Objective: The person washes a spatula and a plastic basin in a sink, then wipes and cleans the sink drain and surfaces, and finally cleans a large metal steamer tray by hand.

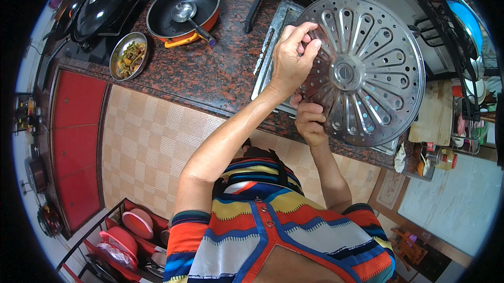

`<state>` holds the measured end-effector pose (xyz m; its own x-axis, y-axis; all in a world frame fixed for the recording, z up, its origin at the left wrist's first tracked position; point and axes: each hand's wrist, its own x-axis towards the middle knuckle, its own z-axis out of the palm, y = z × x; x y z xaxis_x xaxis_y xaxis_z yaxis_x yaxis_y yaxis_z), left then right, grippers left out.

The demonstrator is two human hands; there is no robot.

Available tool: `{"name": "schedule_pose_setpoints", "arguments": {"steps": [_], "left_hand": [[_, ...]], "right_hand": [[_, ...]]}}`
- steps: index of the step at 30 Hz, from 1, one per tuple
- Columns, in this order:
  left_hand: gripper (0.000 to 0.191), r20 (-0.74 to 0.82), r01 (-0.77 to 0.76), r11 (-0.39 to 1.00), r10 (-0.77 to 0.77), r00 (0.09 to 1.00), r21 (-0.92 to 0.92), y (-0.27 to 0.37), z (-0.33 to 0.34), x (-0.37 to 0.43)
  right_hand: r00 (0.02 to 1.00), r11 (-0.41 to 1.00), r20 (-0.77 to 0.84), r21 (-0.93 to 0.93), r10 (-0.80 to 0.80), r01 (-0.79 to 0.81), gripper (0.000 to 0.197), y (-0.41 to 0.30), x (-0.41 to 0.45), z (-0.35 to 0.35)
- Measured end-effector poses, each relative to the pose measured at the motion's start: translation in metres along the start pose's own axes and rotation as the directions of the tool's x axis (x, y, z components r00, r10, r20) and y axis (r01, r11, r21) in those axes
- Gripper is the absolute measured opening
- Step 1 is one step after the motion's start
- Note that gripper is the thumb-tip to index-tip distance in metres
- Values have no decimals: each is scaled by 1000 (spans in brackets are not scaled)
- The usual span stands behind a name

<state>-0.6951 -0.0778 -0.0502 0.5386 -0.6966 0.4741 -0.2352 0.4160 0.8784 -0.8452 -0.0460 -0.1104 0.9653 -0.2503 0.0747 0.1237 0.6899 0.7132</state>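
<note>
A round stainless-steel steamer plate (384, 62) with punched holes and petal-shaped ridges is raised and tilted over the sink area, its face towards me. My right hand (311, 121) grips its lower left edge, with curled fingers showing at the rim. Across the plate's upper left part lies my left hand (293, 56), fingers bent, index finger and thumb pointing right; whether it pinches the plate or only touches it is unclear. Beneath the plate, the metal edge of a sink (264, 74) shows at the left; the plate hides most of the sink.
On the speckled stone counter (177, 70) stand a black-lined orange pot (157, 11) holding a ladle (184, 11) and a metal bowl of cooked food (130, 58). A lidded wok (102, 7) occupies the left end. A dish rack (441, 27) and a wooden cutting board (431, 114) stand at right.
</note>
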Motion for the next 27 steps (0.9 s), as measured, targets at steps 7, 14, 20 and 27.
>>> {"name": "schedule_pose_setpoints", "arguments": {"steps": [7, 14, 20, 27], "left_hand": [[26, -49, 38, 998, -40, 998, -41, -10, 7, -3], [31, 9, 14, 996, -14, 1000, -83, -13, 8, 1], [30, 17, 10, 1000, -10, 1000, -22, -7, 12, -1], [29, 50, 35, 999, -34, 998, -33, -9, 21, -5]], "right_hand": [[1000, 1000, 13, 7, -20, 20, 32, -4, 0, 2], [999, 998, 29, -49, -44, 45, 33, -8, -2, 3], [998, 997, 34, -58, -56, 57, 33, -9, -6, 3], [998, 999, 38, -21, -44, 45, 32, -8, -11, 3]]}}
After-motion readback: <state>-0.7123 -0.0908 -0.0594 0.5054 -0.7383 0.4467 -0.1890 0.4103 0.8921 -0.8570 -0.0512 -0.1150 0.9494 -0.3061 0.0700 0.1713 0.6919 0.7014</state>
